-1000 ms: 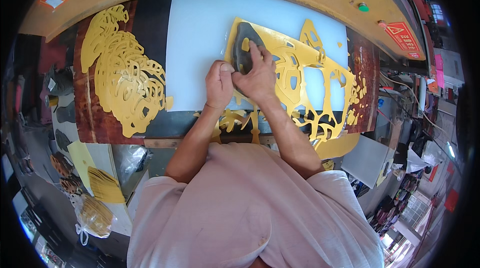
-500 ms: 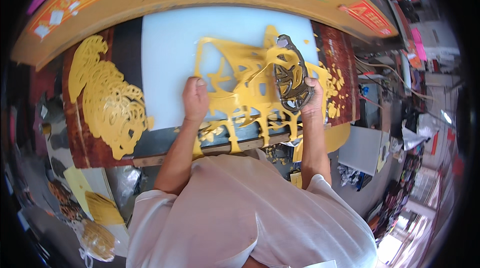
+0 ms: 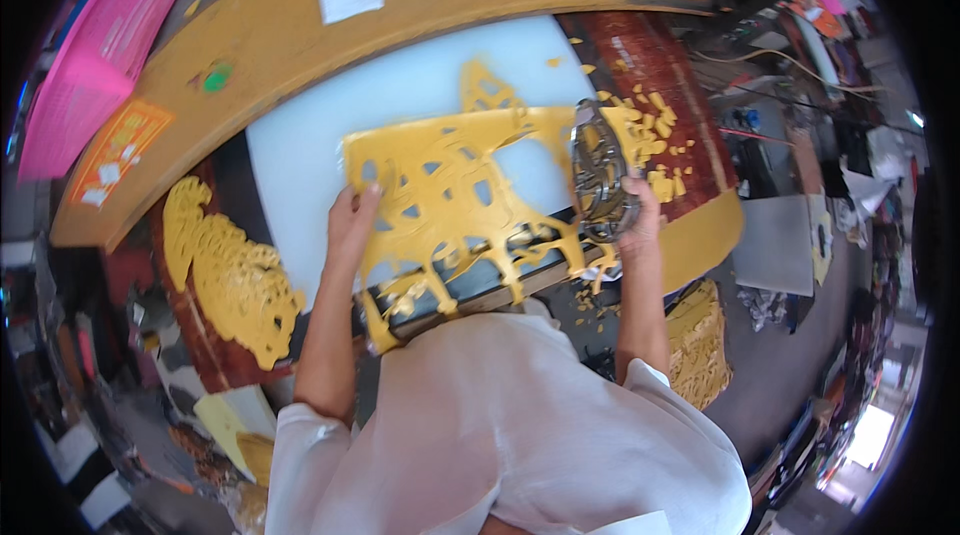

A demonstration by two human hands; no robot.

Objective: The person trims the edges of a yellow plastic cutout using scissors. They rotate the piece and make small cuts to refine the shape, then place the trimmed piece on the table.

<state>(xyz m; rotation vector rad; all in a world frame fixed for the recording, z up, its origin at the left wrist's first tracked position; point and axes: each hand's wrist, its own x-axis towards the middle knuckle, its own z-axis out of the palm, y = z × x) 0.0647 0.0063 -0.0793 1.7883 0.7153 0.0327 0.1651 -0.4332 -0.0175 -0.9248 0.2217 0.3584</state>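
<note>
A yellow sheet (image 3: 450,175) riddled with cut-out holes lies across the white board (image 3: 300,165), its strips hanging over the near edge. My left hand (image 3: 350,225) is closed on the sheet's left side, thumb on top. At the sheet's right end, my right hand (image 3: 642,215) grips a dark metal cutting die (image 3: 597,170), an oblong frame with curved blades inside, held tilted on its edge. A loose yellow cut-out piece (image 3: 487,87) with openings rests on the board beyond the sheet.
Yellow cut-out pieces (image 3: 240,285) are heaped at the left. Small yellow scraps (image 3: 660,135) litter the dark red surface (image 3: 625,50) at the right. An orange machine beam (image 3: 440,5) spans the far side, with a pink basket (image 3: 90,75) at far left. More yellow material (image 3: 700,345) sits low at right.
The yellow sheet, bunched and twisted before, now lies flatter and wider. The die has come off the sheet's middle to its right end, still in my right hand. My view has turned.
</note>
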